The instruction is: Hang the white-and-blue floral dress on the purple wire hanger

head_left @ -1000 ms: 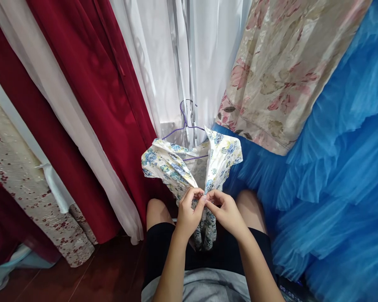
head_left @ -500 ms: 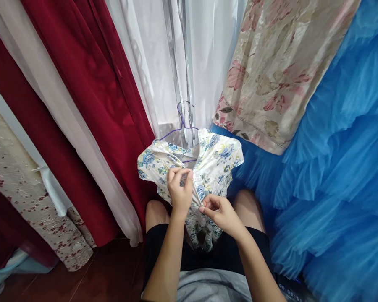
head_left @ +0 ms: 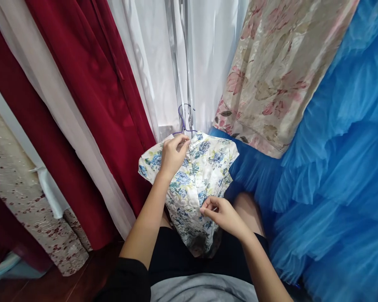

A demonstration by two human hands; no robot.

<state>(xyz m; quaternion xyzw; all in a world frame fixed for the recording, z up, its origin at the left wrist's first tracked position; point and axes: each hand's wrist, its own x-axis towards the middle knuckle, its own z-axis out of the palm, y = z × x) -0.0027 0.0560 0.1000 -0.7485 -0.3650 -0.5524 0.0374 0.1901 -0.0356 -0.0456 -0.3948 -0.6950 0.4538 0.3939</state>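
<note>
Above the lap (head_left: 173,251), floral garment (head_left: 180,178) on purple hanger (head_left: 183,124). Left hand (head_left: 173,156) pinching at neckline (head_left: 197,136); right hand (head_left: 219,213) gripping lower centre seam (head_left: 193,176). Step, probably: closing seam; fastener indistinct. Next move likely calls for lower edge held taut.

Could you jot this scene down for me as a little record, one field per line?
Garment: blue-flowered garment, short-sleeved, over the lap
Hanger: purple hanger, showing above the neckline
Left hand: pinching at the neckline, exact hold too small to tell
Right hand: pinching the garment lower down its middle line
Left side: red fabric
Ahead: white fabric
Right side: pink-flowered cloth, blue tulle
</note>
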